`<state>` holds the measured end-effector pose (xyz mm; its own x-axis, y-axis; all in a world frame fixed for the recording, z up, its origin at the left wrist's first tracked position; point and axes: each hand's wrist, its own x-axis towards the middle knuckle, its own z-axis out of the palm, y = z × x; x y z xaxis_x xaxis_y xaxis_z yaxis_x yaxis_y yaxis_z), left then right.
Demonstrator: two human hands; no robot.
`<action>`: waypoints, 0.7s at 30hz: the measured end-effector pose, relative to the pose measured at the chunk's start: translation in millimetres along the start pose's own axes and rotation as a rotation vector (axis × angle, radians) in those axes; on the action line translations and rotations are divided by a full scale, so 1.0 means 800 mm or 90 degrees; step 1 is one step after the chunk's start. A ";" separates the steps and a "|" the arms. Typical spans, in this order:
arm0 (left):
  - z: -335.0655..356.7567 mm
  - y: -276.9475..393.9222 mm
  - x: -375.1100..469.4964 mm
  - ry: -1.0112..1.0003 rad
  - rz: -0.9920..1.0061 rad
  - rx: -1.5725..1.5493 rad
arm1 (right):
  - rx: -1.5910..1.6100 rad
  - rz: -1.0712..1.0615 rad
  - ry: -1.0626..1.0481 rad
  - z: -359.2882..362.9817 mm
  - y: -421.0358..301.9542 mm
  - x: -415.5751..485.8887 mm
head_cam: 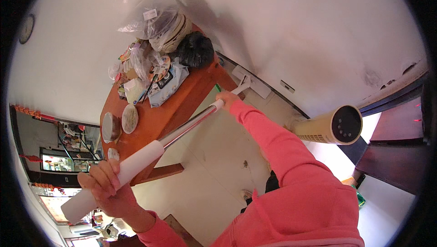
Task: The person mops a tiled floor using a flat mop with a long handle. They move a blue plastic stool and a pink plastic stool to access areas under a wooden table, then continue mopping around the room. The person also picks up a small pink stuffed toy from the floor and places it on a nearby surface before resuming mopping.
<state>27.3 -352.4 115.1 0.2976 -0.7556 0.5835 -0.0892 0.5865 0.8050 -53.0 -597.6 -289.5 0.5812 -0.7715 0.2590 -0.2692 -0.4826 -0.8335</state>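
Observation:
My left hand is closed around the wide white grip of a long-handled flat floor tool, which looks like a flat mop. Farther along the pole, my right hand grips its white lower part. The pole slants down from the left, with a shiny metal section between my hands. Its pale flat rectangular head lies on the tiled floor, close against the base of the wall. A corner of the wooden table stands beside the head. The underside of the head is hidden.
The wooden table holds lidded bowls, packets, a black plastic bag and bagged items. A tan tower appliance stands right of my right arm. A socket is low on the wall. Dark specks mark the floor.

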 end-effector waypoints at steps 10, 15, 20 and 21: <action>0.044 -0.051 0.012 0.069 0.121 0.203 | 0.006 0.054 0.001 0.023 0.054 -0.005; 0.020 -0.016 0.020 0.116 0.137 0.179 | 0.002 0.058 -0.078 0.016 0.023 -0.059; 0.004 0.027 0.013 0.197 0.125 0.188 | 0.038 0.014 -0.107 0.026 -0.006 -0.115; -0.002 0.033 0.010 0.208 0.117 0.184 | 0.038 0.022 -0.133 0.025 -0.016 -0.121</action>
<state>29.0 -342.6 141.0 0.5312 -0.4879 0.6926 -0.4160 0.5620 0.7149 -90.1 -508.2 -313.6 0.7206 -0.6813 0.1286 -0.2492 -0.4275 -0.8690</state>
